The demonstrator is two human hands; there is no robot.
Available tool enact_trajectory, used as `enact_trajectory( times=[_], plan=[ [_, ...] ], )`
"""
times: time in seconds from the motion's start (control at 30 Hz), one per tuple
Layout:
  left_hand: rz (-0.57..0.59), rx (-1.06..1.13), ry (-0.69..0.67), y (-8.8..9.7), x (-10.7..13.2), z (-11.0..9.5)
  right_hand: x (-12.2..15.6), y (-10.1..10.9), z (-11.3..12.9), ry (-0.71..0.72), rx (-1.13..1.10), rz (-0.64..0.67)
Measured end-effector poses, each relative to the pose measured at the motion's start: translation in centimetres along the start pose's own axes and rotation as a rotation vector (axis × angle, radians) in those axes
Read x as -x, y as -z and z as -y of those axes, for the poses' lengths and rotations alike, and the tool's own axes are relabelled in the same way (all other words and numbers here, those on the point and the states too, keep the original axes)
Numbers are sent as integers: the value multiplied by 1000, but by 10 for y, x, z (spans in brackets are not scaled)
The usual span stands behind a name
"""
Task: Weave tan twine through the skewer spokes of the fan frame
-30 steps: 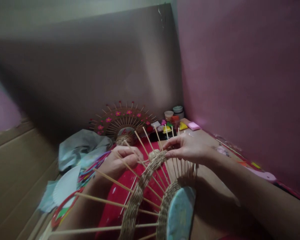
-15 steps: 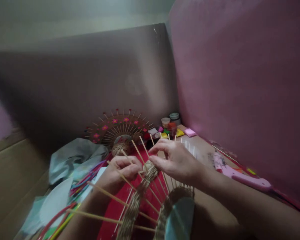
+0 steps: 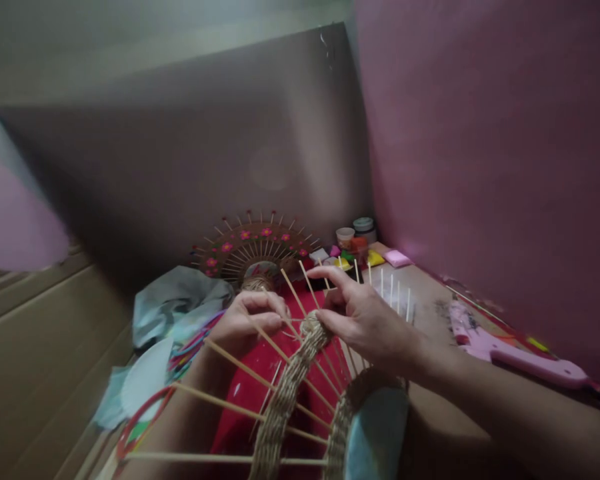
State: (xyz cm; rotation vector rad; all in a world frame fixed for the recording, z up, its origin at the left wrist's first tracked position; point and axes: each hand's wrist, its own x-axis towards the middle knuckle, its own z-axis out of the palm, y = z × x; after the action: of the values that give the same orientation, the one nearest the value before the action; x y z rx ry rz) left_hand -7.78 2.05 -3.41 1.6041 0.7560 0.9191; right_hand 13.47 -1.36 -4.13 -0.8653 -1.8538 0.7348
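A fan-shaped frame of thin wooden sticks [image 3: 235, 403] rises in front of me, with a woven band of tan twine [image 3: 283, 400] running across the sticks. A second twine band [image 3: 337, 427] edges a light blue panel [image 3: 377, 433] at the lower right. My left hand [image 3: 253, 323] is closed in a pinch on a strand of twine, left of the band's upper end. With the thumb on that end, my right hand [image 3: 365, 323] grips the band; its index finger stretches out past a stick tip. The fingers behind the band are partly hidden.
A finished-looking fan with pink flowers [image 3: 245, 235] leans at the back, behind a twine ball [image 3: 260, 283]. Small tubs [image 3: 363, 227] and coloured packets [image 3: 397, 257] stand right of it. A pink glue gun [image 3: 525, 363] lies right; a grey bag [image 3: 180, 300] and white plate [image 3: 147, 377] are left.
The view has shifted, moving the scene rightward. My left hand has drawn slightly away from the band's end, and my right index finger has straightened and lifted.
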Motion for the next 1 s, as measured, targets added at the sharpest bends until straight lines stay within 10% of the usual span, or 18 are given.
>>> enact_trajectory(
  times=[0.27,0.43,0.77,1.0],
  plan=[
    [68,-498,209,21,-20,-41,3,-5,-3,80,71,17],
    [-40,-628,31,9,-35,-62,3,-8,-3,-17,-33,58],
    [-64,-398,22,-4,-15,-73,6,-6,-7,-4,34,-52],
    [-30,-5,179,22,-5,-33,7,-6,-6,-19,66,-14]
  ],
)
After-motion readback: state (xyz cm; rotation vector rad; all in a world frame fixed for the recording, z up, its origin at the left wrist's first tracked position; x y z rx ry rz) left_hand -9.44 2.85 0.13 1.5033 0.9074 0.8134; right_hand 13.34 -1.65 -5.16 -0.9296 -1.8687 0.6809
